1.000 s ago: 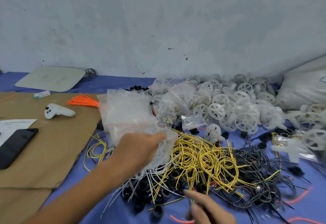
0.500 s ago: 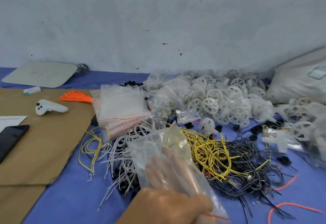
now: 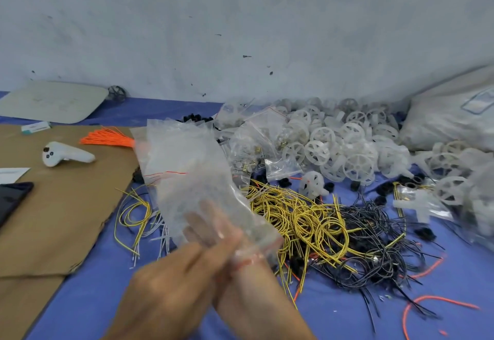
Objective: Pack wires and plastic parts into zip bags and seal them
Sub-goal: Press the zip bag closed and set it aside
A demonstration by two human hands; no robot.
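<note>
Since half a second ago, a second hand has joined the first and the zip bag (image 3: 227, 206) stands higher, just left of the yellow wires (image 3: 299, 219). Left hand (image 3: 171, 289) touches the bag's red-lined mouth; blur hides whether it grips. Right hand (image 3: 240, 259) shows straight fingers (image 3: 199, 220) through the plastic, whether inside or behind it cannot be told. The bag looks empty.

Risks: the thin film may slip from loose fingers. Tangled yellow strands may drag along the black wires (image 3: 374, 232) to their right. A strand across the zip may stop the seal.

Behind the yellow wires lie a stack of bags (image 3: 176, 147) and white wheels (image 3: 355, 152). Labels on the small box (image 3: 35, 127), far left, and the large sack (image 3: 449, 120), far right, are unreadable.
</note>
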